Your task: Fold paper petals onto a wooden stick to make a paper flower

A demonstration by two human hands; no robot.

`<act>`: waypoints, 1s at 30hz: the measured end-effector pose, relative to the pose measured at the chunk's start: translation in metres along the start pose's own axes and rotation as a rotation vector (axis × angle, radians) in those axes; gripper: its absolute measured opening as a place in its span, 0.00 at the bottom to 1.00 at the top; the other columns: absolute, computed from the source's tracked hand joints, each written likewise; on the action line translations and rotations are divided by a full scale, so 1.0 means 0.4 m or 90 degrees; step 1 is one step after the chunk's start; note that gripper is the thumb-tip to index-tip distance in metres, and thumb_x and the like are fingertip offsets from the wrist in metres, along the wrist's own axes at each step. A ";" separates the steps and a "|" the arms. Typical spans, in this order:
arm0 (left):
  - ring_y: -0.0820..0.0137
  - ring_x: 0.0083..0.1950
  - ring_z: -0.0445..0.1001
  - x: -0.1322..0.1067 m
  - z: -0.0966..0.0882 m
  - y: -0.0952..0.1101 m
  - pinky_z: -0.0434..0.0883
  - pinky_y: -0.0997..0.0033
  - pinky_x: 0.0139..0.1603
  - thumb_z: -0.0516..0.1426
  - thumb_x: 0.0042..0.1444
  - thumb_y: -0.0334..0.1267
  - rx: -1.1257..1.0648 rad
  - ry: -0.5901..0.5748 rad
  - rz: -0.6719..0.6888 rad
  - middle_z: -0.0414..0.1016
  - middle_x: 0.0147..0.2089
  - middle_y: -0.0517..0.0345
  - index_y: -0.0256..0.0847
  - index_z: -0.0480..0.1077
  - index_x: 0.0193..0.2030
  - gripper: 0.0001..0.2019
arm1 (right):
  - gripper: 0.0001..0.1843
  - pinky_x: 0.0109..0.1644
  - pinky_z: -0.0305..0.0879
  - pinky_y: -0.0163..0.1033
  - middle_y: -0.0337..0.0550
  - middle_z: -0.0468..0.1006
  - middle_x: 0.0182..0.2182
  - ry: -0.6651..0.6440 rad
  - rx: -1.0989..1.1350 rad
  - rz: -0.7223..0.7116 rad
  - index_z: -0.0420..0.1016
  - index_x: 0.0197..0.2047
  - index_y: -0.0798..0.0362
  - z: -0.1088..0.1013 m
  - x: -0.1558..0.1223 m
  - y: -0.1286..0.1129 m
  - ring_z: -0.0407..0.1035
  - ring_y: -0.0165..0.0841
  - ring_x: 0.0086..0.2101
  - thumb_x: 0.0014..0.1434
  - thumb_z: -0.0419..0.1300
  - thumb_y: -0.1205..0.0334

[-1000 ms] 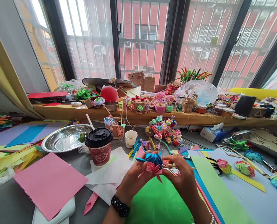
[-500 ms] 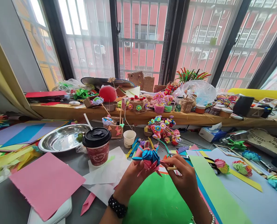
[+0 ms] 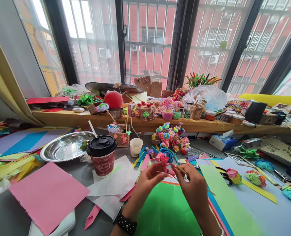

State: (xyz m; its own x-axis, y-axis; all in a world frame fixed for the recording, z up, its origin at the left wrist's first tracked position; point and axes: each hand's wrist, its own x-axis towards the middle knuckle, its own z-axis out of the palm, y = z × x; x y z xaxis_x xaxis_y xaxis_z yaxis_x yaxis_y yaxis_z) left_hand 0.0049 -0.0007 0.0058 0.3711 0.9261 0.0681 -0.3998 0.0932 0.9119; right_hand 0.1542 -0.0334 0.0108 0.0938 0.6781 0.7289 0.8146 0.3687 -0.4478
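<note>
A folded paper flower (image 3: 162,159), with pink petals facing me and blue ones behind, is held up by my left hand (image 3: 151,180). The fingers of that hand curl around its lower left side. In my right hand (image 3: 191,183) is a thin wooden stick (image 3: 211,192), which passes through the grip and pokes out at the right. My right fingertips pinch close to the flower's pink lower edge; whether they also grip a petal is hidden. Below both hands lies a glossy green sheet (image 3: 170,209).
To the left stand a lidded coffee cup (image 3: 102,160), a white paper cup (image 3: 136,147) and a steel plate (image 3: 52,149). A pink sheet (image 3: 49,196) and white paper (image 3: 111,183) lie nearby. Several paper flowers (image 3: 255,177) rest at right. Crafts crowd the windowsill (image 3: 86,123).
The flower has turned so its pink petals now face me and the blue ones are mostly behind. My left hand has shifted its hold lower, and the stick has swung in my right hand.
</note>
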 end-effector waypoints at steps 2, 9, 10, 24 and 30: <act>0.66 0.36 0.73 -0.003 0.006 -0.003 0.66 0.68 0.40 0.62 0.41 0.35 0.042 -0.041 0.004 0.75 0.34 0.53 0.37 0.70 0.37 0.14 | 0.12 0.22 0.57 0.30 0.38 0.70 0.20 -0.008 -0.011 0.010 0.68 0.25 0.53 0.003 0.000 -0.002 0.64 0.27 0.20 0.56 0.52 0.57; 0.67 0.33 0.71 -0.008 -0.003 -0.008 0.65 0.70 0.36 0.59 0.46 0.38 0.209 0.076 0.131 0.73 0.30 0.56 0.38 0.70 0.32 0.07 | 0.16 0.20 0.54 0.29 0.36 0.68 0.18 -0.038 -0.020 -0.005 0.66 0.23 0.52 0.015 0.000 -0.016 0.62 0.26 0.17 0.57 0.50 0.53; 0.67 0.33 0.71 -0.010 -0.003 -0.007 0.65 0.71 0.36 0.59 0.46 0.39 0.243 0.101 0.158 0.73 0.30 0.56 0.39 0.70 0.32 0.07 | 0.16 0.20 0.54 0.29 0.36 0.69 0.18 -0.045 -0.019 -0.002 0.66 0.23 0.52 0.017 -0.001 -0.017 0.63 0.26 0.18 0.58 0.49 0.53; 0.66 0.32 0.66 -0.021 -0.017 0.014 0.59 0.73 0.35 0.58 0.46 0.36 0.360 0.187 0.267 0.72 0.28 0.59 0.45 0.73 0.27 0.02 | 0.11 0.26 0.65 0.31 0.40 0.70 0.28 -0.176 0.059 -0.110 0.70 0.40 0.49 0.002 0.004 -0.030 0.69 0.29 0.25 0.54 0.54 0.56; 0.68 0.28 0.67 -0.019 -0.003 0.015 0.63 0.73 0.30 0.57 0.47 0.37 0.333 0.114 0.220 0.72 0.27 0.57 0.42 0.73 0.31 0.06 | 0.07 0.27 0.64 0.31 0.41 0.70 0.26 -0.139 0.069 -0.156 0.73 0.33 0.51 0.011 -0.009 -0.041 0.68 0.29 0.25 0.55 0.53 0.66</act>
State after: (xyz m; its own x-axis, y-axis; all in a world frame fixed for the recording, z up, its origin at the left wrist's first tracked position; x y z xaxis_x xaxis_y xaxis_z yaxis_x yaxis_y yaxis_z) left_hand -0.0012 -0.0067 0.0104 0.1309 0.9215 0.3658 0.0069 -0.3698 0.9291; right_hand 0.1379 -0.0390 0.0134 -0.2313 0.6765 0.6992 0.7309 0.5952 -0.3341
